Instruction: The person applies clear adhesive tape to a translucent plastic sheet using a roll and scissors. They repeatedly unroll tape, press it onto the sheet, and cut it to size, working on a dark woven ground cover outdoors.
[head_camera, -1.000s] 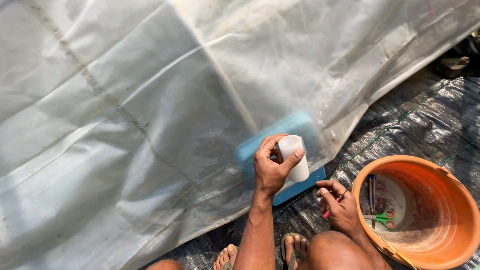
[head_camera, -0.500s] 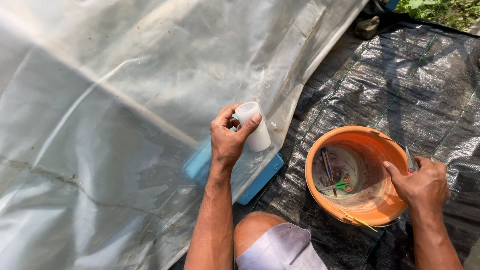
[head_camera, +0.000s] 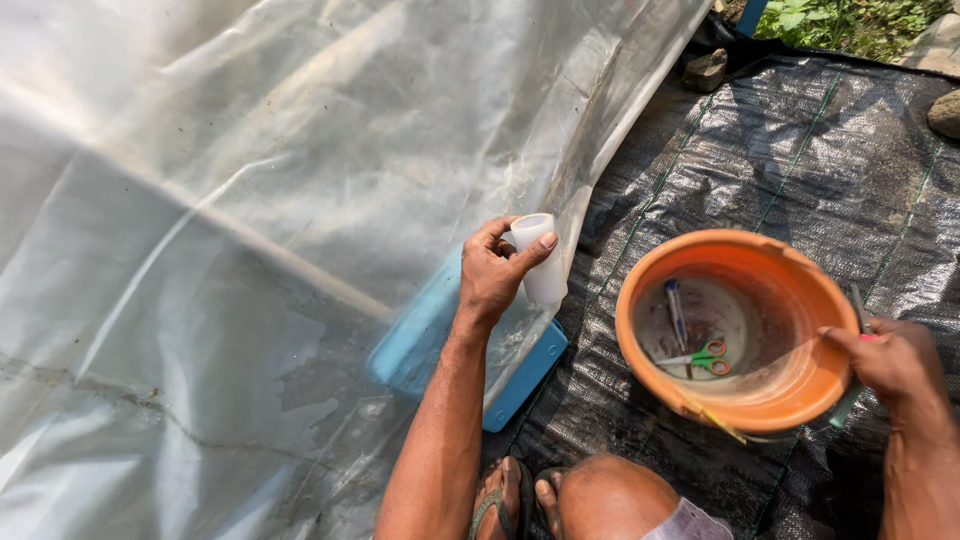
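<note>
Holding white tube (head_camera: 540, 262) upright, left hand (head_camera: 492, 275).

The right hand (head_camera: 895, 362) now grips the far rim of the orange basin (head_camera: 735, 395), where a second ago it hovered near the knee, just beside the basin's near edge. The left hand (head_camera: 492, 275) with the white roll (head_camera: 540, 260) now sits higher against the clear plastic sheet (head_camera: 250, 220), above the blue box (head_camera: 430, 345) instead of over it. The view has swung rightward: the whole basin shows now, with scissors (head_camera: 705, 360) and a pen (head_camera: 677, 312) inside, and more black ground cloth (head_camera: 790, 150) is visible.
</note>
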